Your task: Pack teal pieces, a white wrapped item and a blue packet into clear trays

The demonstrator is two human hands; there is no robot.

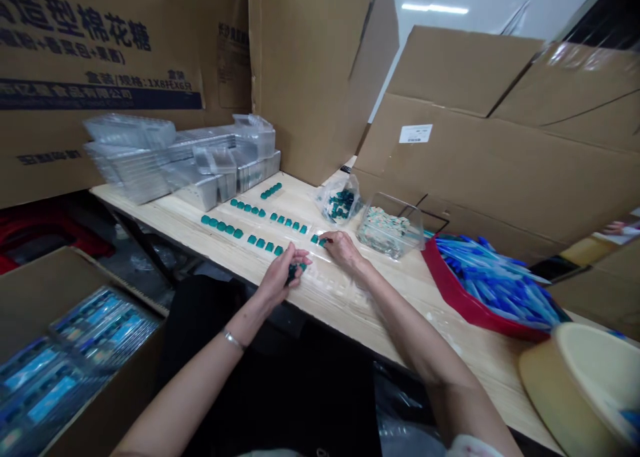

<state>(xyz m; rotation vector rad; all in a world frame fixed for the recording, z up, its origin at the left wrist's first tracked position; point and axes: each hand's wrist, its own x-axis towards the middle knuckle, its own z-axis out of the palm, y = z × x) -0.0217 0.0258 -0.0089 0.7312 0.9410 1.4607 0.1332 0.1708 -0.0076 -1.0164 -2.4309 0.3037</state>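
My left hand (285, 270) is curled around several small dark green pieces, held just over the table's front edge. My right hand (341, 248) is closed in a pinch at a green piece (323, 241) at the right end of a row. Rows of green pieces (223, 226) lie across the wooden table (240, 257), some set in clear plastic trays (287, 222). Behind my right hand, a clear bag (343, 200) holds more dark green pieces. Beside it stands a clear tub (393, 227) with small pale pieces.
Stacked clear plastic boxes (200, 157) stand at the back left. To the right are a red basin (450, 287) of blue items and a cream tub (560, 377). Cardboard (480, 157) walls the back. An open carton (145, 297) with blue packs sits lower left.
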